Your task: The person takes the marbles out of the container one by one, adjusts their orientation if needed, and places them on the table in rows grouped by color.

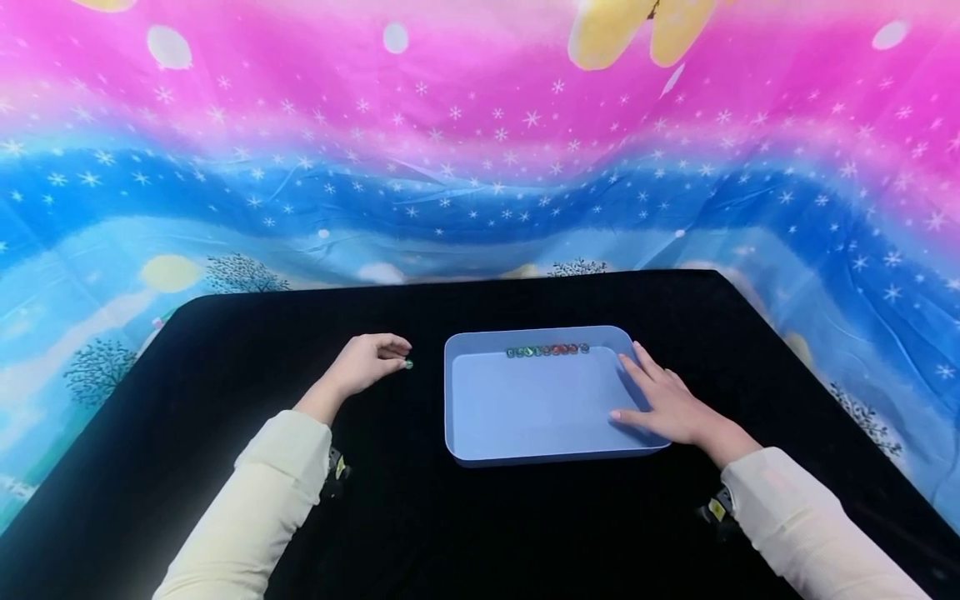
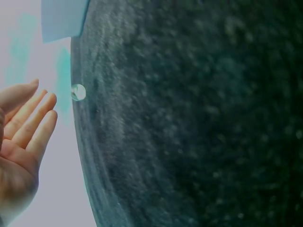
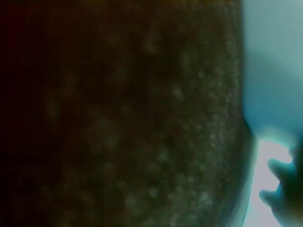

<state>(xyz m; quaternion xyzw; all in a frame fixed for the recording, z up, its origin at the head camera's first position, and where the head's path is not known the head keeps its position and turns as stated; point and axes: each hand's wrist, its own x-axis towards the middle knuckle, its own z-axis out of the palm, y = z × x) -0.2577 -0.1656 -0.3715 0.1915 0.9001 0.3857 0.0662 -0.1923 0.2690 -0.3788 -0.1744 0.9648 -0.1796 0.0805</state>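
Observation:
A clear glass marble with green in it [image 1: 408, 364] lies on the black cloth left of the tray. My left hand [image 1: 369, 363] is beside it, fingers fairly straight and thumb apart from them. The left wrist view shows a gap between this hand [image 2: 23, 137] and the marble [image 2: 78, 92]. A light blue rectangular tray [image 1: 532, 408] holds a row of several glass marbles [image 1: 547, 351], green to the left and mostly red to the right, along its far wall. My right hand [image 1: 667, 406] rests spread on the tray's right rim, thumb reaching inside. In the right wrist view that hand [image 3: 286, 194] is dark and partly cut off.
Black cloth [image 1: 480, 533] covers the table. A patterned pink and blue curtain [image 1: 480, 167] hangs behind it and along the sides. Each wrist carries a small camera mount, the left one [image 1: 335, 473] near the cloth.

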